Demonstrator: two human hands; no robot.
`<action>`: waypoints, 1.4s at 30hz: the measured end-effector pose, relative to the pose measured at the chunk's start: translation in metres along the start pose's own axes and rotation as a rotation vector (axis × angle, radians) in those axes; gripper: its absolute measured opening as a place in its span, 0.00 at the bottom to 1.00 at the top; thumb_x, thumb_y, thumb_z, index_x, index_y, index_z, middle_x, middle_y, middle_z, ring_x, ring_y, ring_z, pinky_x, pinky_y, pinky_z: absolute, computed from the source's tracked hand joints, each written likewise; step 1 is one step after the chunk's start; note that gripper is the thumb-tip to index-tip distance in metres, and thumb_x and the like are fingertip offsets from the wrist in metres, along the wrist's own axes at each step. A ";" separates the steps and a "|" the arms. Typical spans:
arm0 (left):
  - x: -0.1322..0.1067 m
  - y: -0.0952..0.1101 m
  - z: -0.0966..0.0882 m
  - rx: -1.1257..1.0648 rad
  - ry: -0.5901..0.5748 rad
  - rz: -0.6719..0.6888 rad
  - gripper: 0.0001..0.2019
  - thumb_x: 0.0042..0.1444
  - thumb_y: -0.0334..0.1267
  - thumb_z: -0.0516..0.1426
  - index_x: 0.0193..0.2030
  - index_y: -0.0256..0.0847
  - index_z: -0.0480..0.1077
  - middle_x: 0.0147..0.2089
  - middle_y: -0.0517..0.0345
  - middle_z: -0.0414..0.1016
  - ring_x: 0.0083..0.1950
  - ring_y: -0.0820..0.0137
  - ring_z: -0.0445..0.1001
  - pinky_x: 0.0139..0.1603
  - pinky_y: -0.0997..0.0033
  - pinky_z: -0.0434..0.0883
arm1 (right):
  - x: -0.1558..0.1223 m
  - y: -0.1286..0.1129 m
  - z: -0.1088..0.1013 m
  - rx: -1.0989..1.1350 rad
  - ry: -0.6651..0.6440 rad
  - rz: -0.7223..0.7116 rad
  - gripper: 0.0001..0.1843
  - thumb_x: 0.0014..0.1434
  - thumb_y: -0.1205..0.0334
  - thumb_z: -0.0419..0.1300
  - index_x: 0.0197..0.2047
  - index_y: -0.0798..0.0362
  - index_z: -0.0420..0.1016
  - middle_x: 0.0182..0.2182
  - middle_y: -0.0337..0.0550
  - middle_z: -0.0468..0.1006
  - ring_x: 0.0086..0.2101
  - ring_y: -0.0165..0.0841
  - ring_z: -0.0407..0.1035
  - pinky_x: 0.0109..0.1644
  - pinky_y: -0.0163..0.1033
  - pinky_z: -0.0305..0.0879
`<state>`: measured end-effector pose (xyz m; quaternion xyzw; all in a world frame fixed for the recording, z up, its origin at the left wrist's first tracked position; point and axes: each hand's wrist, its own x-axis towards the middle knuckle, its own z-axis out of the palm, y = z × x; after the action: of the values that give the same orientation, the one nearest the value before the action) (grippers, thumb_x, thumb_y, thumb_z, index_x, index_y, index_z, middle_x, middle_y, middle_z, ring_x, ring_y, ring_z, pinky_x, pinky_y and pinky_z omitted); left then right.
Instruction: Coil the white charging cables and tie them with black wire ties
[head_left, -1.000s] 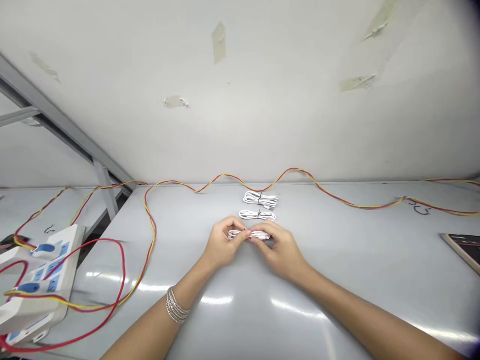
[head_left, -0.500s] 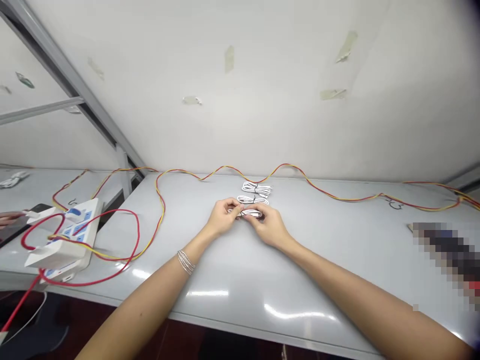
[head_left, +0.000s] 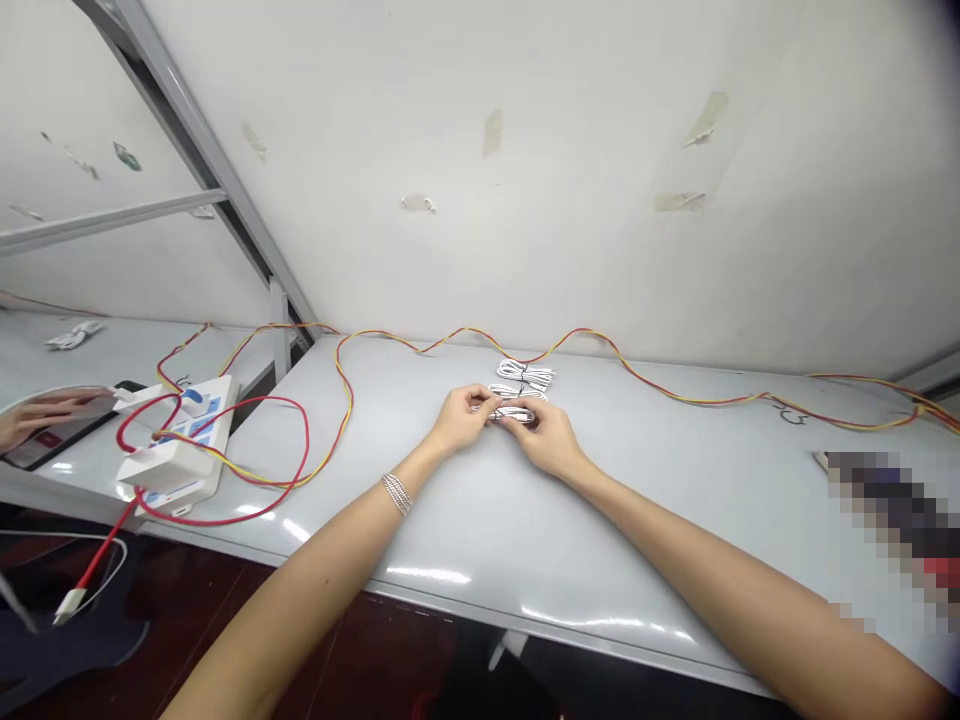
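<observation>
My left hand point(head_left: 459, 421) and my right hand point(head_left: 543, 437) meet over a coiled white cable bundle point(head_left: 513, 414) on the grey table point(head_left: 675, 500). Fingers of both hands pinch the bundle at its ends. Two more coiled white bundles lie just behind it, one point(head_left: 517, 392) close and one point(head_left: 526, 373) nearer the wall. A silver bracelet point(head_left: 396, 493) sits on my left wrist.
A red-and-yellow wire point(head_left: 675, 392) runs along the back of the table. A white power strip point(head_left: 180, 455) with red cable loops lies at the left. Another person's hand point(head_left: 34, 415) rests on a dark device at the far left. A blurred dark object point(head_left: 892, 510) lies at the right.
The view has pulled back and turned left, showing the table's front edge and the neighbouring bench. Both hands stay on the same bundle.
</observation>
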<state>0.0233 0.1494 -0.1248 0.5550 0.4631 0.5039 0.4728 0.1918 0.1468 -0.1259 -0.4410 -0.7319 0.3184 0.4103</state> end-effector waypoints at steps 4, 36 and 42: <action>0.001 -0.002 0.000 0.017 0.004 0.005 0.16 0.51 0.48 0.65 0.31 0.36 0.74 0.30 0.55 0.75 0.29 0.73 0.69 0.30 0.71 0.69 | -0.001 -0.003 -0.002 -0.015 -0.013 -0.015 0.10 0.58 0.60 0.62 0.43 0.52 0.79 0.42 0.45 0.82 0.40 0.36 0.76 0.42 0.41 0.73; 0.001 0.007 0.000 -0.010 0.008 0.012 0.12 0.53 0.44 0.64 0.33 0.35 0.75 0.33 0.54 0.78 0.35 0.72 0.74 0.36 0.74 0.69 | -0.007 -0.003 -0.009 0.047 -0.038 0.001 0.16 0.60 0.57 0.61 0.50 0.51 0.77 0.48 0.47 0.81 0.44 0.39 0.76 0.49 0.46 0.73; -0.003 0.012 0.002 -0.063 -0.022 -0.029 0.16 0.49 0.47 0.67 0.31 0.35 0.74 0.32 0.54 0.78 0.33 0.71 0.74 0.34 0.73 0.71 | -0.010 -0.003 -0.009 -0.048 0.053 -0.123 0.12 0.60 0.61 0.61 0.47 0.51 0.76 0.45 0.46 0.80 0.44 0.38 0.75 0.46 0.44 0.73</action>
<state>0.0252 0.1451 -0.1132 0.5388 0.4499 0.5053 0.5020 0.2016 0.1370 -0.1220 -0.4130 -0.7540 0.2632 0.4377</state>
